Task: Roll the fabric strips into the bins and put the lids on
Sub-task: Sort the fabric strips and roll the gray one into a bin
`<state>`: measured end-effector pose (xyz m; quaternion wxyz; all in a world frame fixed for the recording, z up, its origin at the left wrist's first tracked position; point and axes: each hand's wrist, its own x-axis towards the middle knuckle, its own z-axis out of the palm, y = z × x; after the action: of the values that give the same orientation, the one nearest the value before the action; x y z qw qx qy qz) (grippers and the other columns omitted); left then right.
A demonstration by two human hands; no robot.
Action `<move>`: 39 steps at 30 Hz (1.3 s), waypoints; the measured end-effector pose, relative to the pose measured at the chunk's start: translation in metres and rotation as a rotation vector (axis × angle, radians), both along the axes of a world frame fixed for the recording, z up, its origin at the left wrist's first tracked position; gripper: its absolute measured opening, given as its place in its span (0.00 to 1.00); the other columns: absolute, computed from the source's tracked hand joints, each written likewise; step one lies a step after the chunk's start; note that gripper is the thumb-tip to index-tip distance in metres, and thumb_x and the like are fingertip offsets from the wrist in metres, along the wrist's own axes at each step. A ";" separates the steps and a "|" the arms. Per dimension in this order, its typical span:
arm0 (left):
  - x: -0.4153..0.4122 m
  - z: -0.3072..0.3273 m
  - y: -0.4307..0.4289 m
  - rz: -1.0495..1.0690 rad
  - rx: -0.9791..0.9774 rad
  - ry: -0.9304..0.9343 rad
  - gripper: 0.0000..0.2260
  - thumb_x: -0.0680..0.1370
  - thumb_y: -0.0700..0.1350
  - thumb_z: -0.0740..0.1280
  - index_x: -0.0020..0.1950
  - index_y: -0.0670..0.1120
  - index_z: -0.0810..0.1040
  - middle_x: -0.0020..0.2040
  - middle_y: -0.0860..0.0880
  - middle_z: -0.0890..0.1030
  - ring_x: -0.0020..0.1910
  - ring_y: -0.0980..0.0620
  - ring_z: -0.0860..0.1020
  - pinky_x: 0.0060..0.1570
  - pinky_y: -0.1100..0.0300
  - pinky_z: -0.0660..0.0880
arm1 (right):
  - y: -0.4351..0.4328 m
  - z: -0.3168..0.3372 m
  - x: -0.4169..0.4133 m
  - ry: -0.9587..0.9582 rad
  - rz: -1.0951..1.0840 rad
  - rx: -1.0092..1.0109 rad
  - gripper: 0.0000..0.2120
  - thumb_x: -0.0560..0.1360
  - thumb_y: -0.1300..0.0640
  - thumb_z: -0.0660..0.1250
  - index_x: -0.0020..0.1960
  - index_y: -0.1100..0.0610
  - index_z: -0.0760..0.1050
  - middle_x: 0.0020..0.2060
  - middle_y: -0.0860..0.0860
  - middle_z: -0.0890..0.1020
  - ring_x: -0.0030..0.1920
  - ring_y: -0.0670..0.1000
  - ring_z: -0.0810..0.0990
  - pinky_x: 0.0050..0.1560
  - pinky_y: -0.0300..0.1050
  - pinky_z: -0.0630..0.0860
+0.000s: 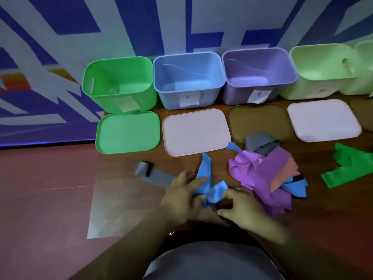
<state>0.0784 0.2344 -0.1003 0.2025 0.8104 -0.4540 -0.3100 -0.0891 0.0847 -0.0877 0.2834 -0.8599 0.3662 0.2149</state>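
A reddish-brown glossy worktop (50,188) fills the near part of the scene, catching a pale reflection of light to the left of the arms. Behind it, at the far edge, stands a wall (60,27) painted with large blue and white shapes, with an orange patch at far left.

Along the far edge stand open bins in a row: a green bin (119,83), a blue bin (188,77), a purple bin (259,73) and a pale green bin (321,69). Just near of them lie lids flat on the worktop: a green lid (128,132), a pink lid (196,132), a brown lid (260,120) and another pink lid (324,120).

The left hand (181,190) and right hand (240,207) both pinch a crumpled blue strip (210,186), fingers curled narrowly around it. A grey strip (153,175), partly rolled at its far end, lies to the left. A heap of purple, grey and blue strips (266,174) sits just right, and a green strip (351,168) lies further right
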 end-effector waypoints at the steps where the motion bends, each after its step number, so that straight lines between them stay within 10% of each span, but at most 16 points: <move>1: -0.004 -0.002 -0.008 -0.041 0.012 -0.044 0.25 0.75 0.60 0.61 0.73 0.63 0.67 0.73 0.46 0.64 0.69 0.44 0.69 0.67 0.49 0.71 | -0.003 0.000 -0.002 0.005 0.011 0.026 0.20 0.64 0.39 0.69 0.52 0.48 0.79 0.49 0.45 0.81 0.51 0.48 0.79 0.51 0.44 0.76; 8: -0.005 -0.003 -0.037 -0.087 0.115 -0.092 0.23 0.75 0.58 0.63 0.70 0.66 0.67 0.77 0.52 0.54 0.67 0.43 0.68 0.65 0.47 0.72 | -0.031 -0.006 -0.004 -0.087 -0.012 0.118 0.09 0.71 0.52 0.62 0.42 0.52 0.80 0.41 0.47 0.84 0.42 0.49 0.81 0.43 0.46 0.77; 13: -0.009 0.006 -0.046 0.051 0.061 0.083 0.14 0.77 0.41 0.70 0.62 0.50 0.80 0.71 0.53 0.60 0.55 0.58 0.73 0.55 0.83 0.62 | -0.060 0.006 -0.002 -0.159 -0.090 0.124 0.05 0.75 0.53 0.63 0.43 0.51 0.77 0.42 0.48 0.84 0.43 0.51 0.80 0.45 0.47 0.76; 27: -0.012 0.015 -0.067 0.330 -0.067 0.156 0.10 0.74 0.41 0.75 0.55 0.47 0.83 0.50 0.53 0.79 0.46 0.60 0.76 0.46 0.81 0.67 | -0.112 0.078 -0.003 -0.301 -0.238 0.023 0.08 0.79 0.53 0.62 0.42 0.51 0.75 0.29 0.47 0.77 0.31 0.45 0.76 0.31 0.41 0.70; 34: -0.013 0.046 -0.093 0.320 -0.053 0.104 0.14 0.78 0.52 0.69 0.63 0.50 0.79 0.60 0.51 0.81 0.59 0.52 0.78 0.53 0.68 0.67 | -0.111 0.108 0.000 -0.470 -0.060 -0.074 0.08 0.77 0.55 0.65 0.40 0.48 0.72 0.33 0.44 0.75 0.36 0.41 0.75 0.32 0.30 0.67; 39: 0.006 0.063 -0.085 0.279 -0.027 0.006 0.16 0.81 0.53 0.65 0.67 0.51 0.76 0.65 0.51 0.79 0.63 0.50 0.77 0.57 0.61 0.70 | -0.102 0.117 0.019 -0.526 0.089 0.027 0.08 0.76 0.60 0.66 0.40 0.52 0.71 0.37 0.48 0.79 0.33 0.41 0.73 0.35 0.41 0.67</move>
<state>0.0839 0.1495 -0.0377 0.2561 0.8619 -0.3405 -0.2751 -0.0703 -0.0176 0.0295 0.3704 -0.8976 0.2388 0.0014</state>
